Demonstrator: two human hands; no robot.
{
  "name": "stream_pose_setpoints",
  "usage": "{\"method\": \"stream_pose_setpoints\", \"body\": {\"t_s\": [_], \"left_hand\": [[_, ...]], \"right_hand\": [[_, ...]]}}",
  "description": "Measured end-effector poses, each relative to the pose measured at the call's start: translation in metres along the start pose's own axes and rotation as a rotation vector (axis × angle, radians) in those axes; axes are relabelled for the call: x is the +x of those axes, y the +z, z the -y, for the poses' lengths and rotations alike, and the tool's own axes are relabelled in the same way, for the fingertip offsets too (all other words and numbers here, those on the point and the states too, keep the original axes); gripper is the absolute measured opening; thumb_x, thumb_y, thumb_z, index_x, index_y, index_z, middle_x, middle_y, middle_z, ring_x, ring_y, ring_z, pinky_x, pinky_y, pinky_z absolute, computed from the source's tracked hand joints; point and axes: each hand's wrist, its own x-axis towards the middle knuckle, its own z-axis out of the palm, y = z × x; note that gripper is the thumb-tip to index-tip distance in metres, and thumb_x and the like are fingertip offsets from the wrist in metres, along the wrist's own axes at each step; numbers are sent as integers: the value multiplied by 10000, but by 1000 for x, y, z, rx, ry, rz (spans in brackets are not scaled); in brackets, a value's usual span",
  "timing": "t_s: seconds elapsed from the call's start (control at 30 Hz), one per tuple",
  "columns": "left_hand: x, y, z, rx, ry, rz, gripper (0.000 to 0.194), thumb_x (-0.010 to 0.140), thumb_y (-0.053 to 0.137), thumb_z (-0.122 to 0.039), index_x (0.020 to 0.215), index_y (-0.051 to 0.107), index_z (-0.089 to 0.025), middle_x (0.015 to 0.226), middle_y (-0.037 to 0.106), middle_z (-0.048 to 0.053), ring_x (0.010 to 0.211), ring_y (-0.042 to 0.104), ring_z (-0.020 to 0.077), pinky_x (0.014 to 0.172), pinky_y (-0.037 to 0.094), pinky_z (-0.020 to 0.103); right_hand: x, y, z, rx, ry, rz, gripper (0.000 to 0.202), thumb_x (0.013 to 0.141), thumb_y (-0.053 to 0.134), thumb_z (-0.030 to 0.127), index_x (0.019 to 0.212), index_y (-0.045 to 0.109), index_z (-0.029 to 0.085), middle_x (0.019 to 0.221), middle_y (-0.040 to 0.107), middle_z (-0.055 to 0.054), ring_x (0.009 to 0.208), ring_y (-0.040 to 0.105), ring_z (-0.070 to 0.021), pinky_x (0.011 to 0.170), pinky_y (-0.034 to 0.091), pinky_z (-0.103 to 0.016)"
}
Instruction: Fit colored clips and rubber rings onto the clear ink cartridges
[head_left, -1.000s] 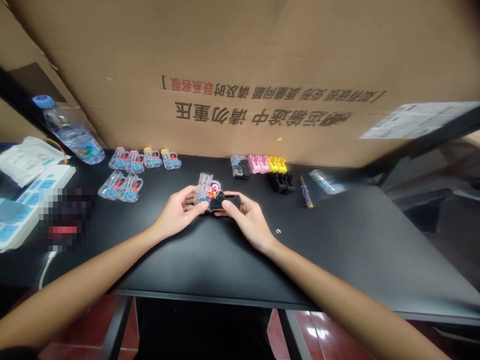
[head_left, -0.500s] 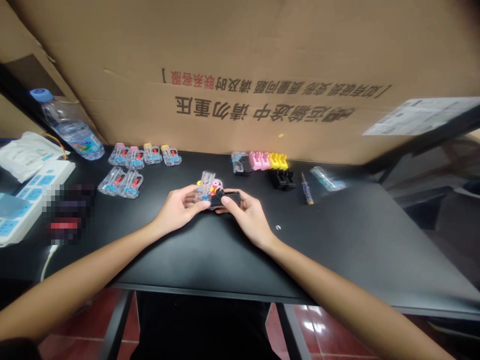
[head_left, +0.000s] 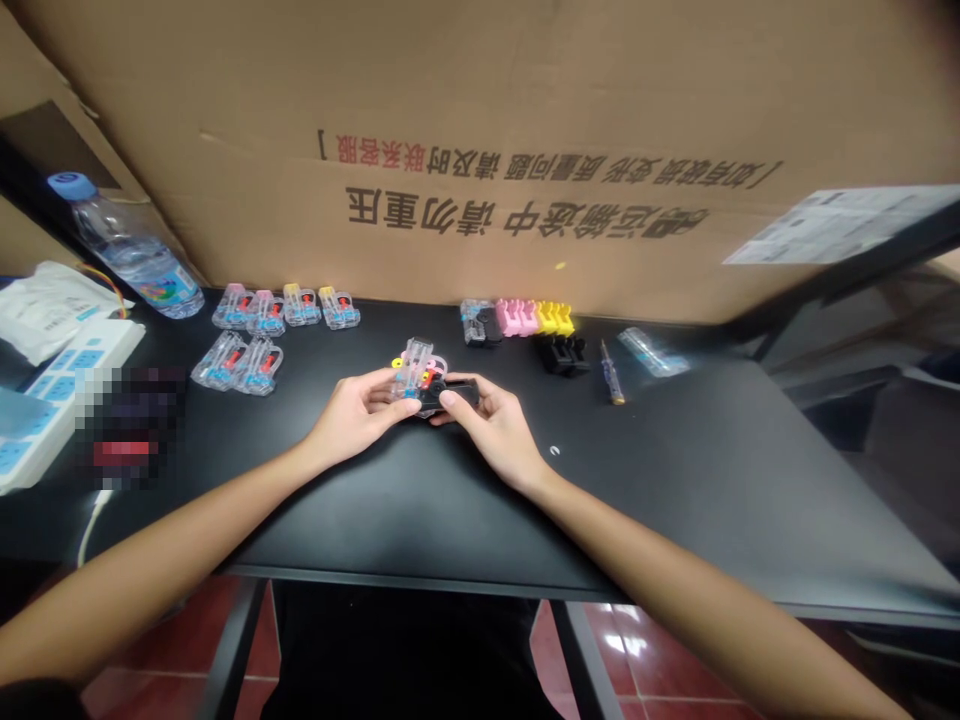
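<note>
Over the middle of the table both my hands meet at one small assembly. My left hand (head_left: 358,415) is closed on a clear plastic cartridge-like piece (head_left: 417,366) with blue at its base and yellow, pink and red bits. My right hand (head_left: 495,425) is closed round a black plastic part (head_left: 459,392), thumb pressed on top. The black part touches the clear piece; whether the two are locked together I cannot tell. Fingers hide their undersides. A similar clear piece with a black part (head_left: 480,323) stands at the back.
Several clear pieces (head_left: 259,366) lie back left, near a water bottle (head_left: 161,280) and power strip (head_left: 64,400). Pink (head_left: 517,317), yellow (head_left: 555,317) and black clips (head_left: 564,354), a screwdriver (head_left: 613,375) and a plastic packet (head_left: 651,352) lie right. Cardboard (head_left: 487,90) walls the back.
The view has shifted slightly. My hands keep the same grip on the clear piece and the black part, and nothing on the table has moved.
</note>
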Motion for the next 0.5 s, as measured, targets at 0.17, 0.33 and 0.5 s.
{"method": "stream_pose_setpoints", "body": {"t_s": [0.17,0.33,0.5], "left_hand": [[0,-2,0,19,-6,23,573,841,884,-447,1303,735,-142,1224,813,148,1065,803,304,1008,640,451],[3,-6,-5,-48,73,-57,537,931,790,-487,1370,641,-216,1286,760,123,1024,795,225,856,656,326],[2,-9,-12,-215,-102,128,565,942,743,-605,1298,657,-174,964,792,94,774,797,209,676,648,298]], "right_hand": [[0,-5,3,-94,-84,37,473,889,838,560,1208,752,221,1116,805,-86,842,788,-240,904,667,-480],[2,-13,11,-328,-433,-72,313,936,821,414,1228,799,300,1279,774,-84,1217,717,-305,1132,558,-523],[4,-21,13,-558,-616,-98,247,980,735,293,1198,835,353,1397,707,-91,1209,705,-304,1063,606,-544]]}}
